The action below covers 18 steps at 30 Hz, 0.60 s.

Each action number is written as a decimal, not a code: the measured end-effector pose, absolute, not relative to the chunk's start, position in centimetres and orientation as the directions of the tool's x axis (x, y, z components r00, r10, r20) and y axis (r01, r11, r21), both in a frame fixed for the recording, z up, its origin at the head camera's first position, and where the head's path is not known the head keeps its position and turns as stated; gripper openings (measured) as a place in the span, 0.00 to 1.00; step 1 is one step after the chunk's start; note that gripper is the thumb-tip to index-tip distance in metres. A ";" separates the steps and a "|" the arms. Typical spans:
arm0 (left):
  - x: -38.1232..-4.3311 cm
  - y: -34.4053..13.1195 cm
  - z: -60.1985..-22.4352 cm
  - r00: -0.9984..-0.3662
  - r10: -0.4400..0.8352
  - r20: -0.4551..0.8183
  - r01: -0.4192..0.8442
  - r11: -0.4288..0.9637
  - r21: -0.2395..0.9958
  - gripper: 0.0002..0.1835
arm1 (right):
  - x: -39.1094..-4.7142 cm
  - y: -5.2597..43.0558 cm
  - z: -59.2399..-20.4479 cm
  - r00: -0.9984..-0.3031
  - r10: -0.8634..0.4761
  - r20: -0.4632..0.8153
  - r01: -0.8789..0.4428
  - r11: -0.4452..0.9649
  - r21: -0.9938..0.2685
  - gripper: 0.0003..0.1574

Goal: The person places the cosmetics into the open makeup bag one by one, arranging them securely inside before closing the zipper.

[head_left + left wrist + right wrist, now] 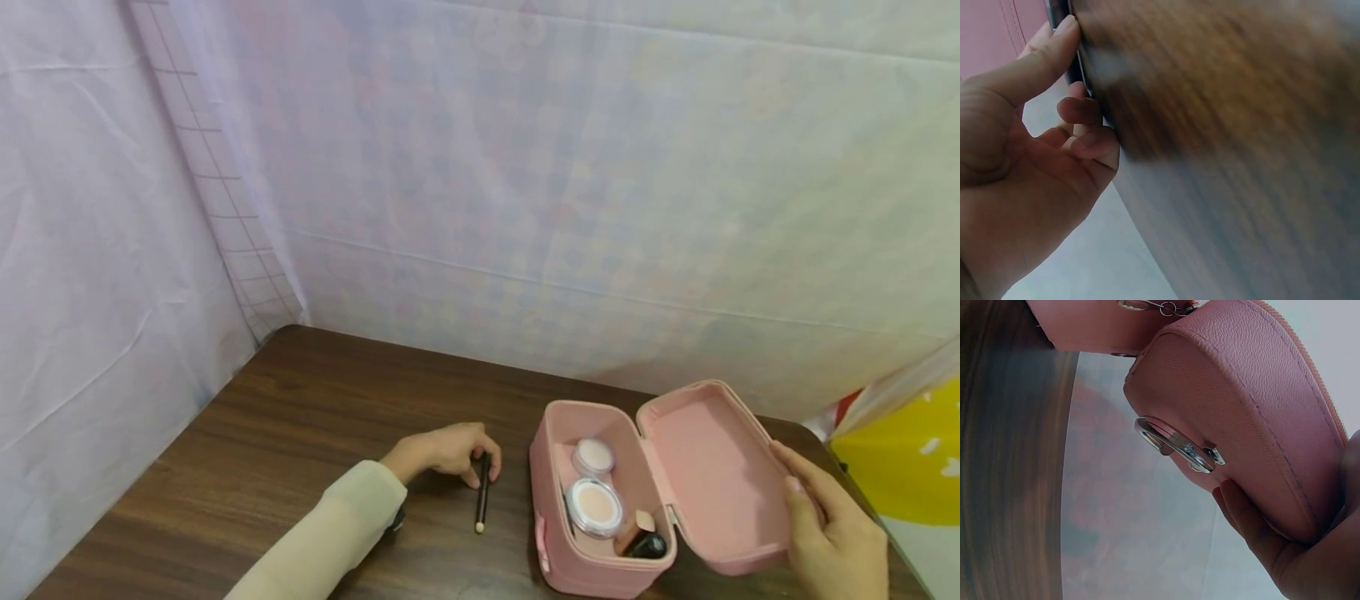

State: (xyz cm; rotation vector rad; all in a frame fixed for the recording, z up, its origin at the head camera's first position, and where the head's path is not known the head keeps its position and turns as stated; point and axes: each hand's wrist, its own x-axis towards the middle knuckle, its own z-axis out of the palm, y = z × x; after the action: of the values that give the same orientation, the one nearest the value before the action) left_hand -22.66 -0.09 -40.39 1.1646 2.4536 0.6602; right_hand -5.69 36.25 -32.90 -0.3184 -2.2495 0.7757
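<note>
"From the head?"
"A dark stick (483,496) is pinched by the left hand (457,450), left of the pink case (600,581); its folded-back lid (720,475) is gripped by the right hand (836,521)."
"Left wrist?"
"By thumb (1047,59) and fingers (1088,119) the stick is held, though which fingers cannot be told."
"Right wrist?"
"The lid is held near a metal handle (1175,445)."

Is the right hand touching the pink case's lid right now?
Touching: the right wrist view shows the right hand with its fingers against the outer face of the lid.
</note>
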 end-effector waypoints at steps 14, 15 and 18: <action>-22.4 -0.3 -40.5 -0.574 0.815 -0.072 0.670 0.518 0.532 0.11 | -5.7 36.2 -33.0 -0.715 0.448 0.537 0.017 0.779 -0.627 0.20; -22.5 -0.3 -40.5 -0.574 0.816 -0.070 0.669 0.516 0.535 0.11 | -5.7 36.2 -33.0 -0.714 0.447 0.538 0.016 0.779 -0.627 0.20; -22.5 -0.4 -40.6 -0.574 0.816 -0.069 0.665 0.513 0.543 0.12 | -5.6 36.2 -32.9 -0.711 0.442 0.547 0.008 0.782 -0.623 0.20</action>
State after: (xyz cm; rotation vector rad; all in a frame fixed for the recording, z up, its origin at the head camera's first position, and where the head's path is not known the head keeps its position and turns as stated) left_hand -22.53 -0.38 -40.59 1.2371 2.4423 0.6762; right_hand -5.64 36.21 -32.91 -0.3323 -2.2548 0.7842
